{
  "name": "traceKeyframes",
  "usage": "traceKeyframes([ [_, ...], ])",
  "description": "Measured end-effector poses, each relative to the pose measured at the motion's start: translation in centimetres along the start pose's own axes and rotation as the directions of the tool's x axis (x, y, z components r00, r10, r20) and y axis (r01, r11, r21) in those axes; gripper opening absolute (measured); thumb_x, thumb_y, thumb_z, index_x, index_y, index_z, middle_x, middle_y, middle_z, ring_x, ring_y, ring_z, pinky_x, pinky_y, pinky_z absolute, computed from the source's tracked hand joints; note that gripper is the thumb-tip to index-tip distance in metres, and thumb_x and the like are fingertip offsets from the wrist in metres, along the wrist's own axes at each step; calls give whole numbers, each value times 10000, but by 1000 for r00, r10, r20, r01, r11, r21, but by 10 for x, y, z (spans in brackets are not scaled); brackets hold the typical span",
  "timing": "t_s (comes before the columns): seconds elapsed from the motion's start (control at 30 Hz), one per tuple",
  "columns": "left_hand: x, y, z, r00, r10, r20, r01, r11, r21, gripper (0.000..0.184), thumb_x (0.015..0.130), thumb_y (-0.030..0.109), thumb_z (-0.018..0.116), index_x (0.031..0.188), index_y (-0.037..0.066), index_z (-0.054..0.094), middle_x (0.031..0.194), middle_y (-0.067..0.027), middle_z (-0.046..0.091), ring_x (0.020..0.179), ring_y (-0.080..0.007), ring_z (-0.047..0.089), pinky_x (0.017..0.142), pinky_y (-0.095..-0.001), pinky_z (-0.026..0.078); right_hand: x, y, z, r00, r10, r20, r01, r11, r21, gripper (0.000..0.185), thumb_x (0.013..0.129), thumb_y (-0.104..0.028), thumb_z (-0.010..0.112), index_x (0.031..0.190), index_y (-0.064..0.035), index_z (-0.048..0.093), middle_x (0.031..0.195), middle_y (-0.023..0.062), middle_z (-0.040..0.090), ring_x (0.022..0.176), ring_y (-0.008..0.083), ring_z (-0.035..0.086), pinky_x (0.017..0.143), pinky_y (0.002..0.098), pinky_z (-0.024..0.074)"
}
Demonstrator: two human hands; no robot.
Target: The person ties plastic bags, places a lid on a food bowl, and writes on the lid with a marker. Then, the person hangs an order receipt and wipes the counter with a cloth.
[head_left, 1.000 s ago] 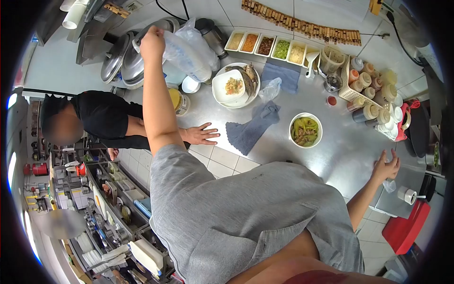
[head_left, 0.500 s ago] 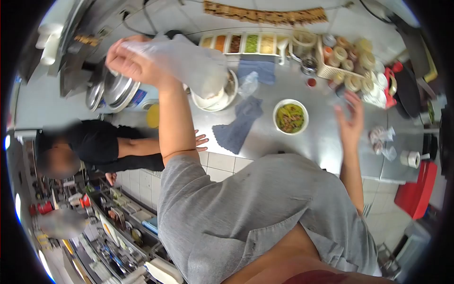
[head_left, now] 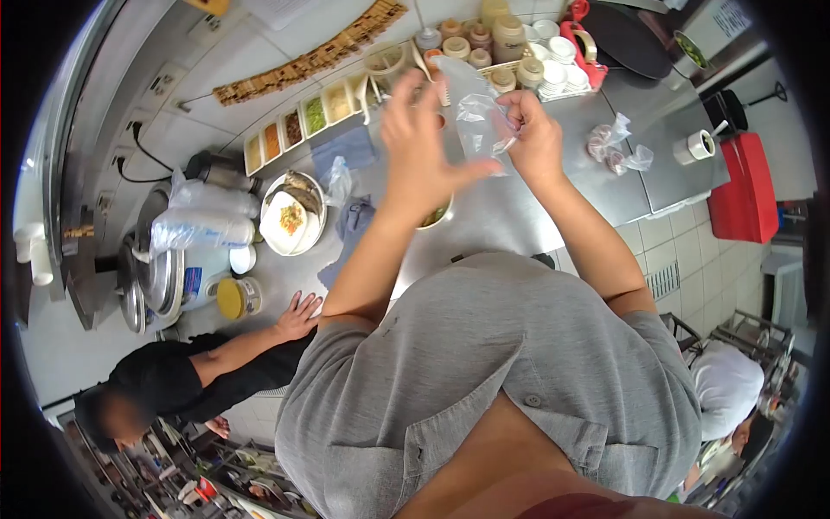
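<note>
A clear plastic bag [head_left: 480, 112] hangs over the steel counter, pinched at its edge by my right hand [head_left: 534, 138]. My left hand [head_left: 419, 147] is just left of the bag, blurred, with its fingers spread and nothing seen in them. Beneath my left hand and wrist, a bowl of green food [head_left: 438, 214] shows only at its edge. A blue-grey cloth [head_left: 353, 227] lies to the left of my left forearm, near a small crumpled clear bag [head_left: 339, 180].
Plates with food [head_left: 278, 227], a yellow-lidded jar [head_left: 238, 297] and a row of ingredient trays [head_left: 294, 130] stand left. A co-worker's hand [head_left: 298, 317] rests at the counter's edge. Sauce bottles [head_left: 508, 41] stand behind; tied bags [head_left: 609, 143] lie right.
The view has swung to the right. My left hand has come from the far left to the middle and opened. My right hand now grips the clear bag.
</note>
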State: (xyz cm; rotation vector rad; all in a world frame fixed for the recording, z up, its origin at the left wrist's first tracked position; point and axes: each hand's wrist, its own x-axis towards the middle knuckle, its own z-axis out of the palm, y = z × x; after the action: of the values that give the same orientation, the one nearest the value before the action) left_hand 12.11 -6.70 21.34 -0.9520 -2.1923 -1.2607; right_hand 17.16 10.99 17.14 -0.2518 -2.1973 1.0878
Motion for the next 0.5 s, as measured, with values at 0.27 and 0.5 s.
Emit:
traceKeyframes([
  [0.27, -45, 48, 74, 717, -25, 696, 473, 751, -461, 202, 871, 138, 759, 976, 67, 601, 880, -44, 621, 814, -135, 580, 755, -309, 453, -8, 68, -50, 992, 111, -56, -120, 975, -185, 269, 743, -93, 757, 993, -119, 661, 706, 61, 638, 676, 279, 674, 597, 394, 509],
  [0.5, -19, 37, 96, 829, -337, 447, 393, 919, -37, 303, 780, 74, 736, 991, 85, 519, 802, -59, 539, 754, -150, 501, 704, -298, 445, -45, 71, -72, 970, 192, 150, -230, 926, 300, 136, 777, -22, 772, 887, -50, 697, 978, 92, 743, 837, 183, 701, 693, 333, 540],
])
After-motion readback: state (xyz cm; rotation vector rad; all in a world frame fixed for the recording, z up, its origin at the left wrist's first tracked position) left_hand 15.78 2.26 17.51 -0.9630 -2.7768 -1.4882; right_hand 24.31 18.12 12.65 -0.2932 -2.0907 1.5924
